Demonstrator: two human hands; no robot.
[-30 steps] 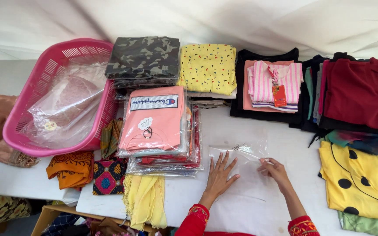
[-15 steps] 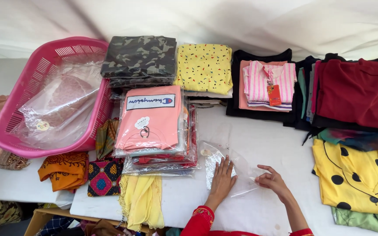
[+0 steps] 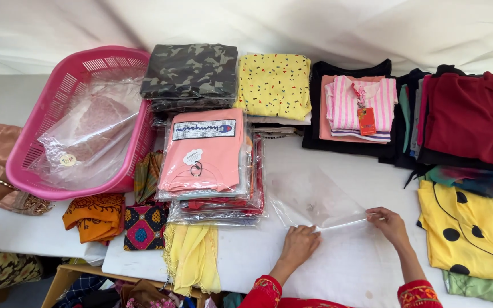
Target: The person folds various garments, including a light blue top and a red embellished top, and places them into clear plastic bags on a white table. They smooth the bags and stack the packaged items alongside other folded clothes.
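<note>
between the fingers of both hands a clear plastic bag [image 3: 315,201] lies flat on the white tabletop [image 3: 246,256], its near edge stretched from one hand to the other. left hand [image 3: 299,244] rests palm down, fingers [image 3: 309,231] closed on the bag's near left corner. right hand [image 3: 389,223] pinches the near right corner, fingers [image 3: 372,215] shut on the plastic edge. red embroidered cuffs show at both wrists.

just beyond the left fingers, to their left, sits a stack of bagged garments with a peach shirt [image 3: 202,151] on top. farther past it lie a camouflage stack [image 3: 189,71] and a yellow speckled stack [image 3: 274,84]. beyond the right fingers lies a pink striped shirt [image 3: 355,102] with an orange tag, on dark folded clothes. right of the right fingers lies a yellow garment with black dots [image 3: 475,228]. well left of the left fingers stands a pink basket [image 3: 58,102] holding clear bags.
</note>
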